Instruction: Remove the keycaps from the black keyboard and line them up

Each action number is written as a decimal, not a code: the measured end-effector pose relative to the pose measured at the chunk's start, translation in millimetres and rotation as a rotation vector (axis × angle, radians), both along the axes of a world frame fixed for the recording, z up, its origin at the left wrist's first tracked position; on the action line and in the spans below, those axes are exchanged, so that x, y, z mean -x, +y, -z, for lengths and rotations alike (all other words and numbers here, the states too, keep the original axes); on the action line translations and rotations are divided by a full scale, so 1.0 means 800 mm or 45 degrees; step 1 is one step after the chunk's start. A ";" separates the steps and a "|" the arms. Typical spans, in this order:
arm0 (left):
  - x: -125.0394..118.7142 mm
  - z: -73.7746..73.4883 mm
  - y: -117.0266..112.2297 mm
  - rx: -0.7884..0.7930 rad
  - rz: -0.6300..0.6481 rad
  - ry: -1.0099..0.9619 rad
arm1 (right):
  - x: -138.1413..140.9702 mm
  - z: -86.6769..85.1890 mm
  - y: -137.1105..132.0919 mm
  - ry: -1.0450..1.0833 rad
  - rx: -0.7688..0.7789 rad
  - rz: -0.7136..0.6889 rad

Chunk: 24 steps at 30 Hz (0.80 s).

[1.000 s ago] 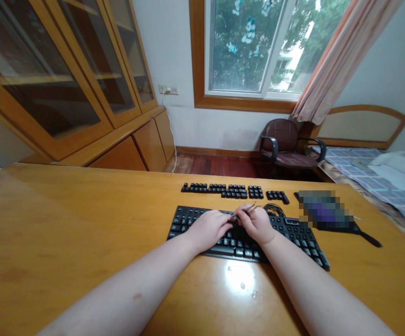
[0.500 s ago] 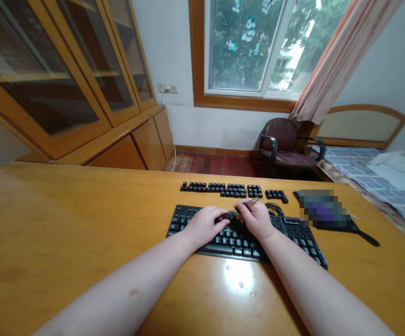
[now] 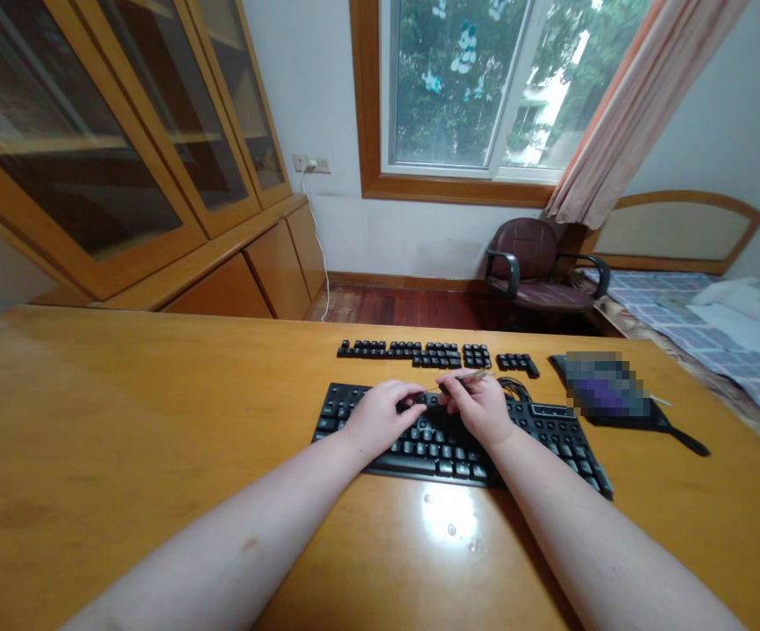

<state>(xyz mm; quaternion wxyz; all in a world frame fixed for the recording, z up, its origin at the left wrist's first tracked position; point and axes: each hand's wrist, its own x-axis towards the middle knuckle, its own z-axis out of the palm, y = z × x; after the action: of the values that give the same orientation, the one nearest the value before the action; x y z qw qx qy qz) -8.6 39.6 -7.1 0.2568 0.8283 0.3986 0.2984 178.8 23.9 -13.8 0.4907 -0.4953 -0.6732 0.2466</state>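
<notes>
A black keyboard (image 3: 425, 460) lies on the wooden desk, some of its keycaps off in the upper rows and at the right side. Over its upper middle, my left hand (image 3: 383, 416) is curled, thumb and fingers close together at the keys; whatever they pinch is too small and dark to name. My right hand (image 3: 481, 407), just to the right, is closed around a slim metal tool (image 3: 478, 376). The tool's thin tip points left toward my left fingertips. Part of the keyboard is hidden under both hands.
Removed keycaps (image 3: 436, 358) stand in rows behind the keyboard. A coiled black cable (image 3: 514, 388) lies at its back edge. To the right is a dark, partly blurred flat object (image 3: 607, 386) with a strap. Beyond the desk (image 3: 156, 421) are a chair (image 3: 530, 263) and a bed.
My left fingers have shifted slightly up and left over the keys. The tool in my right hand has tilted flatter, its tip showing more clearly. The view has moved a little.
</notes>
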 end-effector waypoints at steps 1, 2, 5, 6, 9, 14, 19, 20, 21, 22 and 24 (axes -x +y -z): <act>0.000 -0.001 0.000 0.002 -0.003 -0.006 | -0.001 0.001 0.000 -0.005 -0.005 -0.010; 0.000 -0.001 0.000 0.002 -0.007 -0.011 | -0.001 0.002 0.001 -0.009 -0.008 -0.024; 0.000 -0.001 0.000 0.005 -0.006 -0.006 | -0.002 0.005 0.001 0.014 0.007 -0.095; 0.000 -0.001 0.000 0.008 -0.003 0.000 | -0.003 0.005 0.001 0.031 0.014 -0.130; 0.000 -0.001 -0.001 0.010 0.003 0.009 | -0.003 0.003 0.000 0.059 0.010 -0.248; 0.001 0.000 -0.001 0.008 0.048 0.025 | -0.004 -0.005 -0.002 0.032 -0.041 -0.382; 0.001 0.000 0.000 0.005 0.103 0.013 | -0.006 -0.006 0.001 -0.038 -0.092 -0.472; 0.001 0.000 0.001 0.002 0.110 0.009 | -0.006 -0.006 0.001 -0.056 -0.108 -0.482; 0.001 0.001 0.001 -0.002 0.116 0.007 | -0.007 -0.006 0.002 -0.070 -0.123 -0.494; 0.001 0.001 0.001 -0.007 0.124 0.006 | -0.007 -0.006 0.002 -0.077 -0.134 -0.503; 0.001 0.002 0.001 -0.020 0.147 0.014 | -0.006 -0.006 0.003 -0.082 -0.129 -0.518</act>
<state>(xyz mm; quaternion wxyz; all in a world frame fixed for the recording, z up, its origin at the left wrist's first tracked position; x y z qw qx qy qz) -9.3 40.6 -8.8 0.2647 0.8536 0.3493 0.2816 183.9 26.3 -9.0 0.4334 -0.3314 -0.7861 0.2904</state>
